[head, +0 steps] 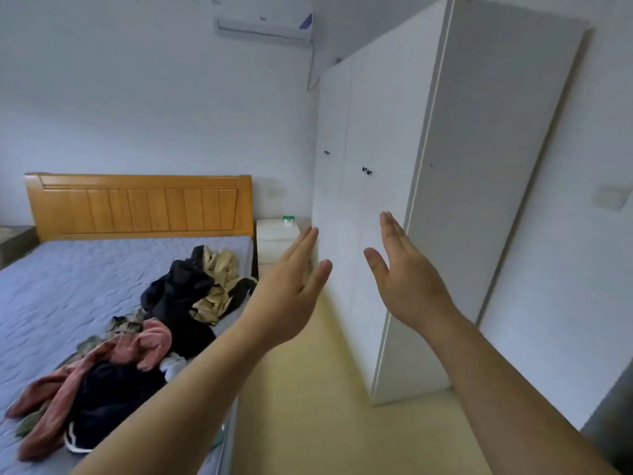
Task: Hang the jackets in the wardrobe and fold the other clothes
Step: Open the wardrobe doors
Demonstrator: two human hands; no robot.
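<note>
Clothes (144, 337) lie in a loose heap on the bed (51, 286), along the edge nearest the wardrobe (394, 166), whose doors are closed. Both arms reach forward: the left hand (291, 296) and the right hand (404, 282) are empty, fingers straight, palms facing each other.

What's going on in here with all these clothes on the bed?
A person beside the bed holds the left hand and right hand raised, both open and empty. The clothes lie in a loose, unfolded heap on the bed. The wardrobe doors are shut, so the tidying seems not yet started.
</note>
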